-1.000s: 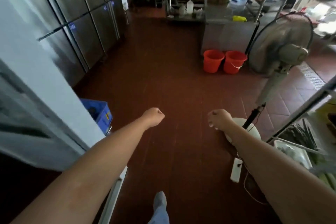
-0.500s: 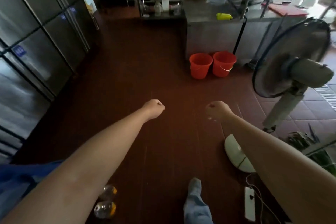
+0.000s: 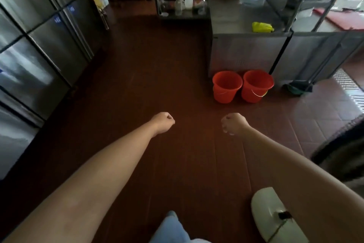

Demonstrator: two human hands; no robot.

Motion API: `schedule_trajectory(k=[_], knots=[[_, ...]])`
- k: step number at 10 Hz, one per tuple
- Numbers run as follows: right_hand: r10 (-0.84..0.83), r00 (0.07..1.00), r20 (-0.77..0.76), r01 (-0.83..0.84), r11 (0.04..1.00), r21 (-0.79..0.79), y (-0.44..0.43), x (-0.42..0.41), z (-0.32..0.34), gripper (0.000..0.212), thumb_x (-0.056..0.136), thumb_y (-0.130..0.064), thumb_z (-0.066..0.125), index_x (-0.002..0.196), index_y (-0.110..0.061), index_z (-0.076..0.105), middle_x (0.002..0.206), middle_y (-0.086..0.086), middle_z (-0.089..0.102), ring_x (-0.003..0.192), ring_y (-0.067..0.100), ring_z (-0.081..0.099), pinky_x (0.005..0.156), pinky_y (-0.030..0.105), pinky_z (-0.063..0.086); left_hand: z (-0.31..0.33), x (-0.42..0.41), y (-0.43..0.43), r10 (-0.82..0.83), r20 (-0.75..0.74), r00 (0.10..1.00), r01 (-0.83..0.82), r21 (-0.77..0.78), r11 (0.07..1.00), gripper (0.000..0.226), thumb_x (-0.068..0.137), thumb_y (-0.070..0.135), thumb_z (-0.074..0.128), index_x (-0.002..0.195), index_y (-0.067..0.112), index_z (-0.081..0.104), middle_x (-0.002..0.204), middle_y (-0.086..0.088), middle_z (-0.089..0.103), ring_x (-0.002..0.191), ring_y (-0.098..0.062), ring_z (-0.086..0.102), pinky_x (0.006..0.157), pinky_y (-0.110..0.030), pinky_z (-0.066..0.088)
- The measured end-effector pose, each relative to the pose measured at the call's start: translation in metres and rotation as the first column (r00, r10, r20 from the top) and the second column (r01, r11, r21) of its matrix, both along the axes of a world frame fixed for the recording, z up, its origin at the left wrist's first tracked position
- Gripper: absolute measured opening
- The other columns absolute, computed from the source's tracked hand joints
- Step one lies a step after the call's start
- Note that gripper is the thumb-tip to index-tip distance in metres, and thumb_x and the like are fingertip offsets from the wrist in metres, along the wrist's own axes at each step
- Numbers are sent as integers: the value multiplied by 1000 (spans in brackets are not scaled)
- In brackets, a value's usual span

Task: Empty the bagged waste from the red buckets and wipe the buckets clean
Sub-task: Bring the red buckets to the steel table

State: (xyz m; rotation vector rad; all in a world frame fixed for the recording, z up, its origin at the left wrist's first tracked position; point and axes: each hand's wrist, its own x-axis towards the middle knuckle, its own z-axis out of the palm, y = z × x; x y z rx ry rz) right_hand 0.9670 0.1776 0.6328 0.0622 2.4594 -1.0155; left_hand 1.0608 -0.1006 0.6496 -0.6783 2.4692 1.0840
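Note:
Two red buckets stand side by side on the red tile floor against a steel counter: the left bucket (image 3: 226, 87) and the right bucket (image 3: 257, 86), which has a pale handle hanging at its front. What is inside them is not visible from here. Both my arms stretch forward over the floor, short of the buckets. My left hand (image 3: 162, 122) is curled into a fist and holds nothing. My right hand (image 3: 233, 124) is also a fist with nothing in it, just below and in front of the left bucket.
Steel fridge doors (image 3: 45, 45) line the left. The steel counter (image 3: 246, 49) carries a yellow bag (image 3: 262, 27); shelves with bottles stand behind. A fan's white base (image 3: 273, 217) and grille (image 3: 342, 156) sit at the right. A mop head (image 3: 297, 88) lies right of the buckets.
I have walked forward; the buckets are nearer and larger. The fan has slid to the right edge of view. Both hands stay in fists.

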Motion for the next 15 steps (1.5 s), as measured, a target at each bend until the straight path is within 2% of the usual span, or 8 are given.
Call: schedule_trajectory(k=[5,6,7,8,9,10,11,15], knots=[[-331,940,81,339,932,-126,-74,-320,-42,11,95,-9,58,101,-14,66,85,8,68,71,21,66,71,37,61,-39,-390,-105,-165,0,986,165,-12,986,17,96,34,50,102,25,63,106,0,67,97,-20,65,92,-42,55],[-370,914,165,400,891,-214,-71,-371,-44,21,98,1,47,110,3,64,77,14,62,51,20,64,46,25,53,-39,-459,-111,-215,17,977,215,-36,976,15,97,33,51,101,25,63,106,1,66,97,-18,64,92,-41,55],[-421,900,110,434,890,-141,-69,-426,-48,14,99,-9,53,101,-7,67,80,10,66,61,21,65,57,28,56,-44,-527,-107,-244,13,970,245,-31,969,14,97,34,52,100,26,63,106,1,66,98,-18,63,94,-43,54],[-428,891,154,449,881,-147,-60,-491,-59,21,102,-7,50,111,3,66,78,10,62,60,24,60,47,24,49,-51,-594,-96,-274,28,961,275,-19,961,14,98,34,52,101,26,63,106,1,66,97,-18,64,94,-44,55],[-440,883,162,465,868,-176,-47,-567,-67,24,102,-8,48,114,6,65,89,18,66,73,30,64,67,40,57,-56,-666,-79,-275,8,961,275,1,961,14,99,34,52,105,26,62,107,0,66,97,-18,65,94,-43,56],[-426,893,148,442,892,-100,-33,-640,-74,25,102,-14,50,111,1,68,88,11,68,66,22,65,62,34,55,-59,-731,-60,-240,45,970,240,17,971,13,99,33,53,107,26,62,107,0,65,98,-18,65,94,-42,56],[-391,905,168,406,912,-66,-17,-709,-73,24,97,-11,57,115,1,67,90,12,67,76,25,65,80,43,60,-55,-795,-40,-259,61,964,258,30,966,13,99,34,54,106,28,62,107,1,66,97,-17,65,94,-42,56],[-364,906,216,366,930,33,15,-891,-86,22,94,-12,59,110,-3,70,73,1,63,60,14,59,54,26,49,-64,-1004,-11,-270,119,956,274,-14,962,14,97,32,53,103,24,62,108,-2,67,101,-23,65,87,-38,54]])
